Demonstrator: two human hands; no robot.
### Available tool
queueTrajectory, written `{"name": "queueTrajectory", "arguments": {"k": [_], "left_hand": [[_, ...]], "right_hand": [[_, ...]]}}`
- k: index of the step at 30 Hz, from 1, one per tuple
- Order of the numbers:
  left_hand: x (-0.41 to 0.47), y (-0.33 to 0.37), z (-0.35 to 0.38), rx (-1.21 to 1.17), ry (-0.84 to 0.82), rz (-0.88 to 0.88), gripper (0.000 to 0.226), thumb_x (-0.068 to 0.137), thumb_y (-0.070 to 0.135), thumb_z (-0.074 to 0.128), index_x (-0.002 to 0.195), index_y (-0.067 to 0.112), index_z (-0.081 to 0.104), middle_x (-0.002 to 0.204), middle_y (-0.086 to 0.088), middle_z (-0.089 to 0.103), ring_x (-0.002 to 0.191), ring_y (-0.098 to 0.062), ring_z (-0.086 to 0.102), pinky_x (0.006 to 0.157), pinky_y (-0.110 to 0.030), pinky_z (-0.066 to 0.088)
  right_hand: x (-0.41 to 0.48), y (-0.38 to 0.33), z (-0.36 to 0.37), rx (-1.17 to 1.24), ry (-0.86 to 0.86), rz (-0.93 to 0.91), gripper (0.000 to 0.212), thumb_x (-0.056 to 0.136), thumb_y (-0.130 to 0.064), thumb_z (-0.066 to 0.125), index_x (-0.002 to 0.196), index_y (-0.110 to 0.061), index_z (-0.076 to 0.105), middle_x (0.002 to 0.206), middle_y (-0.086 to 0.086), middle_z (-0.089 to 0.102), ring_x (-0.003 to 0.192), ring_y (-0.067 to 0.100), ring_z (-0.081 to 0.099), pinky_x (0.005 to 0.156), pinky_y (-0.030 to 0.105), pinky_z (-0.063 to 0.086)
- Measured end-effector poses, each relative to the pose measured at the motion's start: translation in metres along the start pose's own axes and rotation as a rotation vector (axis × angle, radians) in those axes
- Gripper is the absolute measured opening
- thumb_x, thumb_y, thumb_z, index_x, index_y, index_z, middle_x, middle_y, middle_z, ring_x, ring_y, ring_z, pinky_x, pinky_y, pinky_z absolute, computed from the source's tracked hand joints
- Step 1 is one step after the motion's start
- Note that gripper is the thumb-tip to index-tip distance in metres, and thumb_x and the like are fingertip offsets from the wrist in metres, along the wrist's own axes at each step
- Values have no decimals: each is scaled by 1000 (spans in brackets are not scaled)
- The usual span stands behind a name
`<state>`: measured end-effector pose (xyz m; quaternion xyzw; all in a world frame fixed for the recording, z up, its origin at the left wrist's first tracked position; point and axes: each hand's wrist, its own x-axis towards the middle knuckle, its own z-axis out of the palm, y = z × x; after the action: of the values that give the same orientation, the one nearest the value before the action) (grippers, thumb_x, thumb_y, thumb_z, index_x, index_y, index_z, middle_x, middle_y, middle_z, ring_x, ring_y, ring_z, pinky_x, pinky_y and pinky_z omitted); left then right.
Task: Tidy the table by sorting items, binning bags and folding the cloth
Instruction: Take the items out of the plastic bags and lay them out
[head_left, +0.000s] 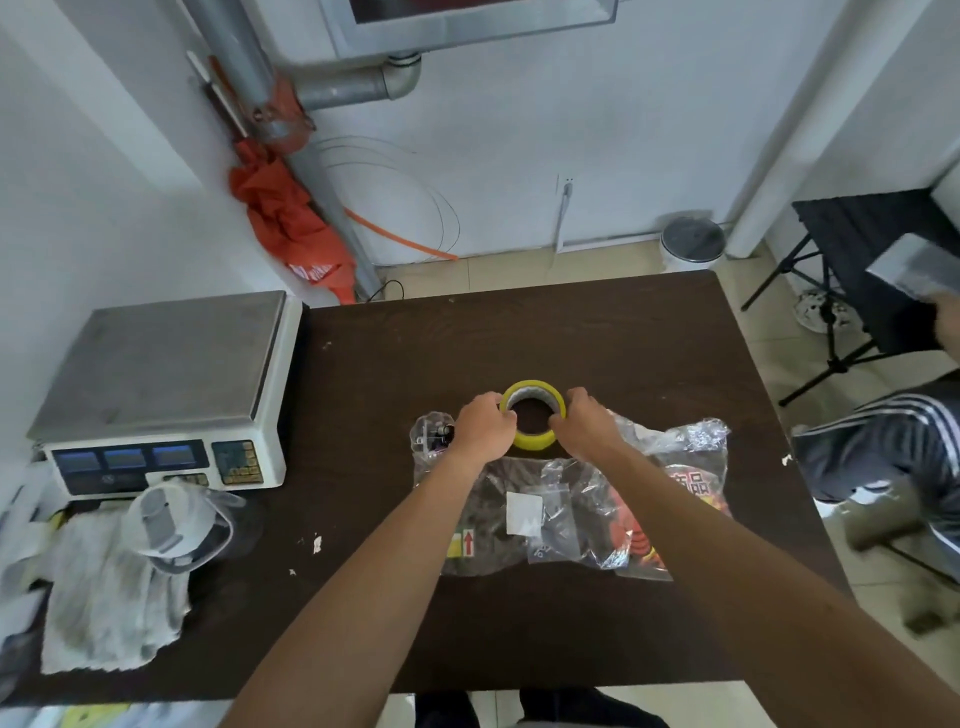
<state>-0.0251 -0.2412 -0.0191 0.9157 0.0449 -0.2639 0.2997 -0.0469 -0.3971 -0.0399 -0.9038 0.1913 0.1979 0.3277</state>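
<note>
I see the yellow tape roll near the middle of the table, its hole facing up at me. Both hands are clamped on it: the left hand has its fingers curled over the left rim, and the right hand has its fingers curled over the right rim. I cannot tell whether the roll rests on the table or is just off it.

Just on the near side of the roll, under both forearms, lie crumpled clear plastic bags, one with red print toward the right edge. A small clear packet with dark bits inside lies touching the left hand's outer side.

At the near left corner a dirty white cloth lies spread and unfolded. Beyond it, against the table's left edge, stands a weighing scale.

On the floor past the far right corner stands a white bin with a dark lid. Beside the right edge another person's leg in striped trousers shows.
</note>
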Motion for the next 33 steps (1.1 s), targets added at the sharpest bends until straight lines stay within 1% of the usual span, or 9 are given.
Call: {"name": "queueTrajectory", "arguments": {"k": [3, 6, 7, 10, 13, 16, 23, 29, 33], "left_hand": [[5, 1, 8, -37, -5, -41, 48, 103, 25, 50, 150, 19, 44, 145, -7, 56, 131, -31, 53, 106, -43, 47], [8, 4, 12, -91, -21, -101, 55, 102, 23, 51, 155, 21, 36, 151, -7, 50, 135, -32, 49, 109, -45, 44], [9, 5, 13, -99, -19, -119, 55, 102, 22, 51, 156, 20, 36, 152, -7, 49, 136, -32, 48, 110, -45, 43], [10, 5, 14, -135, 8, -159, 45, 102, 18, 47, 147, 18, 48, 145, -8, 55, 131, -32, 51, 108, -45, 45], [9, 6, 14, -158, 47, -147, 41, 102, 16, 44, 141, 20, 54, 139, -6, 60, 127, -31, 54, 106, -45, 46], [8, 6, 8, -172, 101, -101, 38, 101, 15, 45, 135, 22, 60, 133, -3, 64, 123, -30, 56, 104, -45, 47], [-5, -5, -28, -279, 271, -93, 37, 99, 28, 57, 135, 25, 65, 128, 3, 70, 121, -23, 62, 101, -38, 50], [-23, -30, -71, -346, 410, -63, 33, 91, 31, 69, 123, 29, 71, 110, 10, 77, 105, -16, 69, 99, -39, 53], [-43, -58, -102, -425, 465, -76, 32, 89, 29, 73, 120, 27, 72, 105, 10, 77, 97, -8, 70, 96, -34, 55]], "right_hand": [[4, 3, 0, 15, -16, 7, 34, 97, -24, 55, 126, -8, 49, 122, 15, 61, 114, 35, 58, 82, 36, 42], [8, 3, 2, 11, -19, 20, 26, 96, -23, 53, 118, -9, 53, 118, 15, 63, 109, 34, 59, 78, 34, 41], [8, 2, 2, 12, -20, 26, 24, 96, -23, 53, 116, -9, 53, 118, 15, 63, 108, 34, 59, 79, 34, 42], [9, -3, 5, -10, -24, 39, 21, 95, -23, 52, 111, -9, 51, 120, 16, 61, 109, 36, 59, 86, 39, 47], [7, -10, 6, -18, 13, 58, 28, 97, -23, 51, 120, -7, 50, 125, 17, 59, 115, 36, 57, 93, 42, 46], [7, -16, 6, 47, 80, 50, 28, 96, -20, 50, 121, -6, 50, 126, 17, 59, 116, 37, 57, 95, 43, 45], [-4, -51, -4, 139, 175, -54, 26, 95, -22, 54, 118, -10, 53, 119, 14, 59, 110, 35, 58, 91, 41, 44], [-18, -98, 1, 142, 199, -176, 24, 94, -25, 58, 116, -14, 54, 112, 10, 63, 101, 31, 62, 89, 43, 50], [-31, -131, 15, 136, 177, -272, 21, 94, -24, 61, 112, -17, 55, 106, 5, 63, 95, 26, 62, 80, 36, 49]]}}
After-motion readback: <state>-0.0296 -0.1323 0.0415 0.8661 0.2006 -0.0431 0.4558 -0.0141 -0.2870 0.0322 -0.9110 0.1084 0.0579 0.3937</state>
